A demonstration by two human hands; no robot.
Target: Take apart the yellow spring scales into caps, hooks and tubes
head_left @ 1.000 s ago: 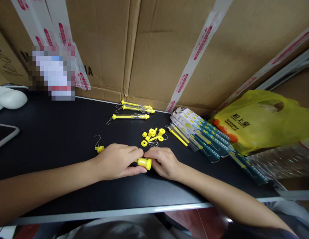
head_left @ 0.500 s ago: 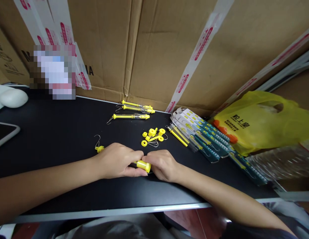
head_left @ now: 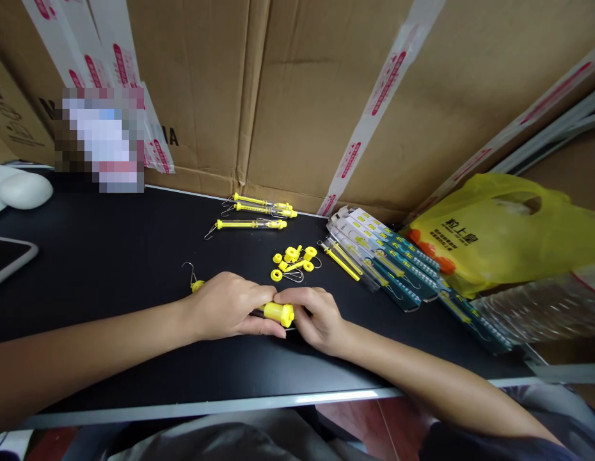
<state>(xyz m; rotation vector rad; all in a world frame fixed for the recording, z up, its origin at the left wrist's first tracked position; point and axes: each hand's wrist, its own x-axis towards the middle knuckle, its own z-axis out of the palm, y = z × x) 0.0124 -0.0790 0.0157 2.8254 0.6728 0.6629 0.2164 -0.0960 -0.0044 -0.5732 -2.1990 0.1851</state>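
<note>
Low over the front of the table, my left hand [head_left: 230, 306] is closed around a tubular spring scale [head_left: 278, 314], held lengthwise. Its yellow end cap sticks out past my thumb, and its hook [head_left: 187, 272] shows beyond the wrist; the tube between is mostly hidden. Against the capped end, my right hand [head_left: 317, 317] is closed with curled fingers, its index fingertip meeting my left thumb. A thin wire runs below the cap towards the right fingers; their exact grip is hidden. Just beyond lies a pile of yellow caps, rings and wire hooks [head_left: 292, 262].
Several spring scales [head_left: 252, 224] lie farther back. To the right are loose yellow strips [head_left: 343, 261], packaged spring scales [head_left: 388, 262] and a yellow plastic bag [head_left: 499, 237]. A phone [head_left: 9, 259] rests at the left. Large taped cardboard [head_left: 307, 102] stands along the back edge.
The spring scale's capped end has turned and shifted slightly right, showing more of the cap's tip. My right fingers have moved a little around it, with the index finger now straighter.
</note>
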